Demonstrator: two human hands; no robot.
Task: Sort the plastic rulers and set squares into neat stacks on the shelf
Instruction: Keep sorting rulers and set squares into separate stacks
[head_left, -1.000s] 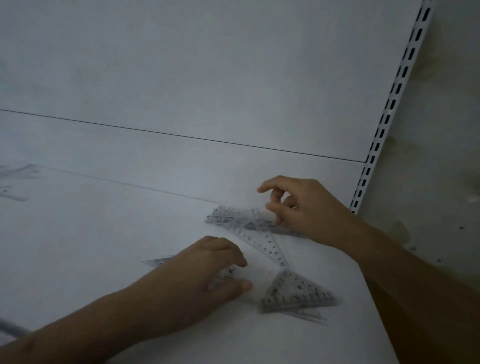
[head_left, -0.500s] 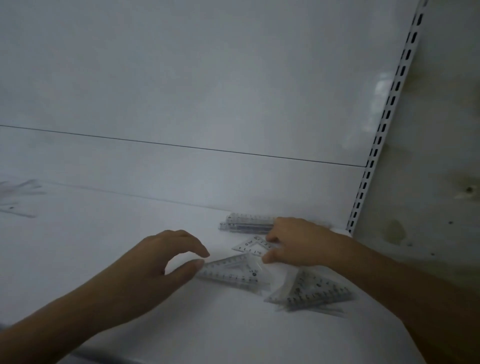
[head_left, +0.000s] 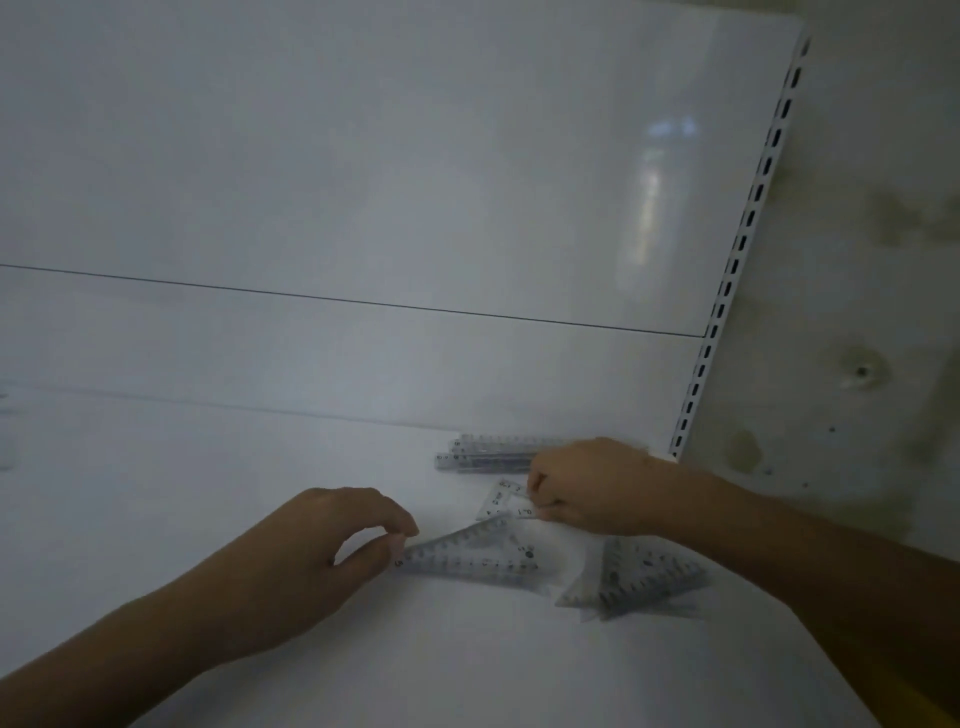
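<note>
- You pinch the corner of a set square (head_left: 467, 556) lying mid-shelf with your left hand (head_left: 311, 561); your right hand (head_left: 587, 488) grips a smaller set square (head_left: 501, 501).
- Rulers (head_left: 488, 457) already lie stacked by the back panel; a set-square pile (head_left: 639, 582) sits right.
- The two held pieces remain unstacked on the shelf (head_left: 208, 493), nothing blocking them.

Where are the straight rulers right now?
The straight rulers lie stacked at the back of the shelf, by the back panel, just behind the right hand.
</note>
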